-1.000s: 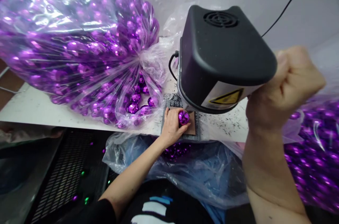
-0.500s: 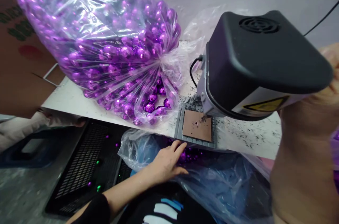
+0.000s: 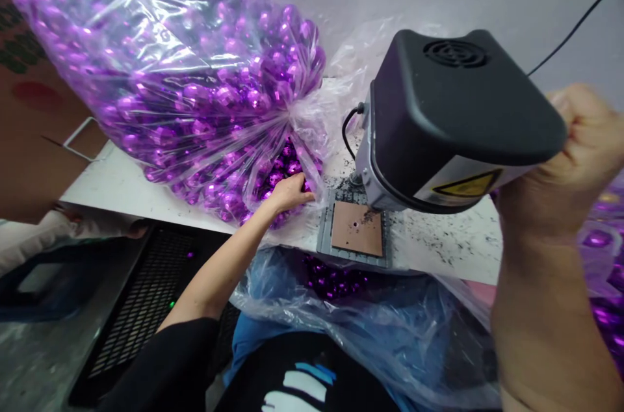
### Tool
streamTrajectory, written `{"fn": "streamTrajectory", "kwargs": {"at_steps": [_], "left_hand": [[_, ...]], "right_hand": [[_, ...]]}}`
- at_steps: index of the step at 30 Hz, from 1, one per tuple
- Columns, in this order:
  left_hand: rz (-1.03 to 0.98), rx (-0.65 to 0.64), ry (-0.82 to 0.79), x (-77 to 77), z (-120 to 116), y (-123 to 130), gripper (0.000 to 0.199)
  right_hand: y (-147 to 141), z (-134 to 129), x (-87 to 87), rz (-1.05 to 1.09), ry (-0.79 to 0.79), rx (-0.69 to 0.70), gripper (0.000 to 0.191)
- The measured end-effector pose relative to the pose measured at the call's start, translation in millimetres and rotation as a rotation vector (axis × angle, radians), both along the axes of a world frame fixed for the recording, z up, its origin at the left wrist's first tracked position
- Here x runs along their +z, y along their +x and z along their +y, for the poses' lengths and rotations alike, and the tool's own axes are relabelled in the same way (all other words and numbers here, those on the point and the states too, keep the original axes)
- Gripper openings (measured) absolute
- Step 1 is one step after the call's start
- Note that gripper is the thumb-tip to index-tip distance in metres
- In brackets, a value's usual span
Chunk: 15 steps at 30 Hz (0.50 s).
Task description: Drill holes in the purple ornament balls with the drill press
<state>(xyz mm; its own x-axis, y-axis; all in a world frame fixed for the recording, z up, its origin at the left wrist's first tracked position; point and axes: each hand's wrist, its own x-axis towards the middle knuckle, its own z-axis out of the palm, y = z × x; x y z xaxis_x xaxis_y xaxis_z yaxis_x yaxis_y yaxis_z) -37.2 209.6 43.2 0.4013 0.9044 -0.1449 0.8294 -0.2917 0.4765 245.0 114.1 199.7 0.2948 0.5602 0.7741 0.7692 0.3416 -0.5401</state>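
My left hand reaches into the torn opening of a large clear bag of shiny purple balls. Its fingers are bent over the balls there, and their tips are partly hidden. On the right, my right hand is closed round something at the far side of the black drill press head; the held part is hidden behind the housing. Beneath the machine a square brown board with a small hole lies on the grey machine base.
An open plastic bag with purple balls lies over my lap. Dark shavings litter the white table. A cardboard box, black crate and a person's sleeve are left; more bagged purple balls sit right.
My left hand has moved up from the front edge of the machine base to the balls in the bag's opening. My right hand remains at the machine and shows more fully as the view shifts.
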Motion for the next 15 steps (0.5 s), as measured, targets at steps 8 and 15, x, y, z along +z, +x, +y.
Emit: {"fn": "streamTrajectory", "kwargs": {"at_steps": [8, 15], "left_hand": [[-0.763, 0.140, 0.002, 35.7, -41.7, -33.7, 0.059], [-1.171, 0.092, -0.675, 38.5, -104.4, -9.6, 0.052]], "right_hand": [[-1.5, -2.1, 2.9, -0.013, -0.021, -0.007, 0.048], [-0.2, 3.4, 1.4, 0.037, 0.051, 0.039, 0.046]]}}
